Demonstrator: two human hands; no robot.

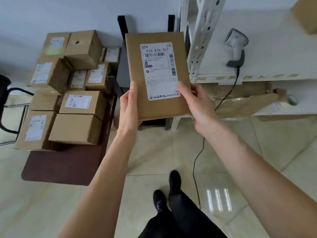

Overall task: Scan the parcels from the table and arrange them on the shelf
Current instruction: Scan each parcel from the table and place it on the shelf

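Note:
I hold a flat brown parcel [157, 107] up in front of me, its white shipping label [159, 69] facing me. My left hand [129, 105] grips its lower left edge, thumb on the front. My right hand [197, 103] grips the lower right edge, thumb on the label's corner. Several labelled cardboard parcels [77, 103] are piled on the dark table [68, 162] to the left. A grey handheld scanner [235, 47] lies on the white shelf [274, 66] to the right, its black cable hanging down to the floor.
A brown box [307, 14] sits at the shelf's far right. Under the shelf board lies flattened cardboard with plastic wrap [240, 98]. A perforated white upright [202, 36] frames the shelf. A black chair [5, 103] stands at the far left. My feet [168, 191] stand on the tiled floor.

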